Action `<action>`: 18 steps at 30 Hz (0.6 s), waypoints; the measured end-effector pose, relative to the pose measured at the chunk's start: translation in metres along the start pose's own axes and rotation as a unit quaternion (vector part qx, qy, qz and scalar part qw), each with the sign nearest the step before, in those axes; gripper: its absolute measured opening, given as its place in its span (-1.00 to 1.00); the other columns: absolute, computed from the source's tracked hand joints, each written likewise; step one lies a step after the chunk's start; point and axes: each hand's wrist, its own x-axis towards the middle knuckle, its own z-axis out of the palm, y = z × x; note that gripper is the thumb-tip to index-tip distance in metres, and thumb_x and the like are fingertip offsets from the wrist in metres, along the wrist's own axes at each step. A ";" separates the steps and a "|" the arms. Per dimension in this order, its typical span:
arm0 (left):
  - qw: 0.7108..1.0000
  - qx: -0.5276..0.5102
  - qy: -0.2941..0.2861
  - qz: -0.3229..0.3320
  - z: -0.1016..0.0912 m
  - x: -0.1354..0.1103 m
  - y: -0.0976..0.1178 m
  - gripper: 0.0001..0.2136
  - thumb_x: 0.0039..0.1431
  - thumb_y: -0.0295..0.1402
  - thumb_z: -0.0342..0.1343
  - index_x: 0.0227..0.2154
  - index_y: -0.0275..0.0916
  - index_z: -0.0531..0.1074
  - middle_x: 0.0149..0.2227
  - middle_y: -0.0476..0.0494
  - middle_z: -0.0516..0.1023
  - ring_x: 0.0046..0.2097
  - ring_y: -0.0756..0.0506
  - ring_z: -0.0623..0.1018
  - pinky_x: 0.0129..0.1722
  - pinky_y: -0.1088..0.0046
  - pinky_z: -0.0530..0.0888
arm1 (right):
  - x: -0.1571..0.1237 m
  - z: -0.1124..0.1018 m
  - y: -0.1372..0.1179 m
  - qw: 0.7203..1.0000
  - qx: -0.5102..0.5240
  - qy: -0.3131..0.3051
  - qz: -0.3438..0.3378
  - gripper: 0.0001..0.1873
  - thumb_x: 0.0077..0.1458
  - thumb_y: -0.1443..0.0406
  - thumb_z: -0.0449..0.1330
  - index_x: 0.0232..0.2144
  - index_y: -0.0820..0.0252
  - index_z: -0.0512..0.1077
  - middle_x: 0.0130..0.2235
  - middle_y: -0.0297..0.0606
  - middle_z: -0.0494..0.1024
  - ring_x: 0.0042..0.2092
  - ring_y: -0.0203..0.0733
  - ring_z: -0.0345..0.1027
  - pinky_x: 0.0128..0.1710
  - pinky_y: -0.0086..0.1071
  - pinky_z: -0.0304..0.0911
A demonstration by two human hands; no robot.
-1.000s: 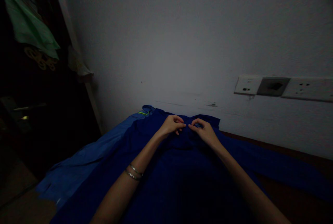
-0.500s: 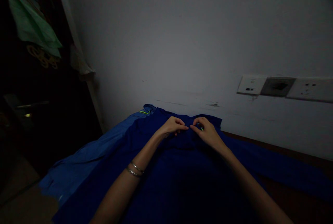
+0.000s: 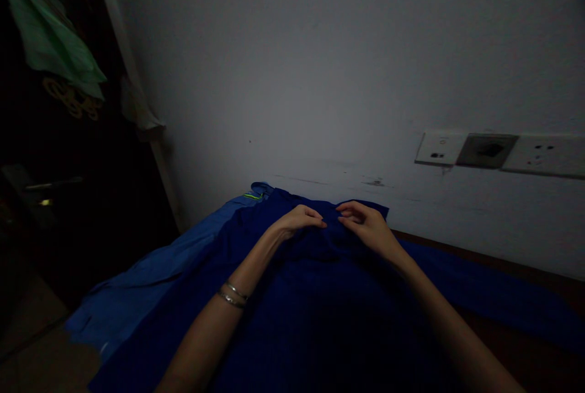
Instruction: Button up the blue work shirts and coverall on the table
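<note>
I see pale wall [image 3: 320, 76] behind, socket strip [image 3: 489, 152] at right. Dark blue garment [image 3: 320, 308] spread over brown tabletop [image 3: 548, 371], body flat, top edge bunched by wall. Lighter blue cloth [image 3: 150, 277] beneath at left. Both hands at top edge, nearly touching. Left hand [image 3: 299, 219] curled on fabric, pinch unclear. Right hand [image 3: 368, 225] loosely spread, fingertips on fold. Bangles [image 3: 233, 294] on left wrist.

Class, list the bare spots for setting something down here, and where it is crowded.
Free: the brown wooden strip between the dark blue garment and white wall, right. Crowded: the garment's far edge, where left hand and right hand nearly meet.
</note>
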 end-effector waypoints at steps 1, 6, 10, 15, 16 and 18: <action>1.000 -0.001 -0.001 -0.005 -0.001 -0.001 0.001 -0.84 -0.31 -0.36 0.21 -0.61 -0.36 0.43 -0.61 0.01 0.37 -0.52 0.08 0.30 -0.51 0.56 0.20 | 0.000 0.000 0.000 1.000 0.012 -0.007 0.004 -0.79 -0.11 0.28 0.13 -0.34 0.20 0.40 -0.36 -0.23 0.46 -0.31 -0.22 0.35 -0.30 -0.34 0.26; 1.000 -0.007 0.011 0.003 -0.008 -0.004 0.007 -0.83 -0.29 -0.34 0.20 -0.70 -0.35 0.35 -0.67 0.06 0.27 -0.57 0.10 0.23 -0.56 0.57 0.13 | -0.002 0.002 -0.006 0.994 0.052 -0.087 0.036 -0.83 -0.13 0.29 0.12 -0.41 0.24 0.41 -0.44 -0.28 0.46 -0.43 -0.29 0.32 -0.43 -0.41 0.22; 1.000 -0.001 0.026 0.016 -0.009 -0.002 0.006 -0.87 -0.29 -0.38 0.18 -0.66 -0.34 0.38 -0.63 0.03 0.33 -0.53 0.09 0.28 -0.52 0.57 0.17 | -0.002 0.005 -0.007 0.990 0.058 -0.099 0.083 -0.81 -0.14 0.29 0.12 -0.40 0.26 0.40 -0.50 -0.30 0.44 -0.51 -0.33 0.27 -0.53 -0.46 0.15; 0.999 0.024 0.022 0.032 -0.007 0.001 0.002 -0.88 -0.27 -0.39 0.17 -0.60 -0.36 0.43 -0.58 -0.01 0.40 -0.47 0.05 0.35 -0.43 0.56 0.24 | -0.001 0.005 -0.002 0.989 0.050 -0.089 0.108 -0.81 -0.17 0.27 0.15 -0.45 0.27 0.43 -0.53 -0.29 0.44 -0.52 -0.32 0.26 -0.54 -0.45 0.12; 0.999 0.026 0.024 0.032 -0.007 0.001 0.002 -0.87 -0.27 -0.39 0.17 -0.59 -0.36 0.43 -0.58 -0.01 0.40 -0.47 0.05 0.35 -0.42 0.55 0.25 | -0.001 0.004 -0.002 0.989 0.043 -0.093 0.111 -0.80 -0.16 0.25 0.14 -0.45 0.27 0.44 -0.55 -0.30 0.43 -0.53 -0.33 0.24 -0.56 -0.45 0.11; 0.999 0.027 0.025 0.034 -0.006 0.001 0.002 -0.87 -0.26 -0.40 0.17 -0.58 -0.36 0.44 -0.58 -0.01 0.41 -0.47 0.05 0.36 -0.42 0.55 0.26 | -0.002 0.004 -0.004 0.988 0.035 -0.099 0.114 -0.76 -0.14 0.20 0.13 -0.46 0.27 0.45 -0.58 -0.31 0.41 -0.55 -0.33 0.22 -0.58 -0.45 0.08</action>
